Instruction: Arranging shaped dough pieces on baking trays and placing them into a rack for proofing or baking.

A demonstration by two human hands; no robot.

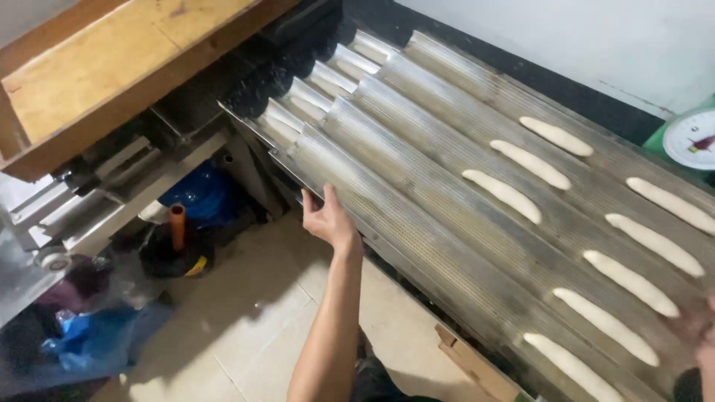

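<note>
Metal, grooved and perforated, makes the long baking tray (417,186) that fills most of the head view. The left hand (326,217) is at the near long edge of this tray; its fingers (308,202) are spread apart and press against the rim, and they do not close around it. The forearm comes up from the bottom of the picture to this hand.

To the right of the left hand, well apart from it, pale dough sticks (505,195) lie lengthwise in the channels of the tray, one or two in each channel. The right hand (698,324) is only partly visible at the right border, blurred, just beside the nearest dough sticks; I cannot tell if it is open or closed.

Beyond the left hand, a second tray of the same kind sits under the first one. Up and to the left of the hand there is a wooden board (97,74). Below and left of the hand, on the tiled floor (246,327), stands an orange tube (177,227) near blue plastic bags (97,339). Far right, behind the tray, a green kitchen scale (689,138) shows its white dial.
</note>
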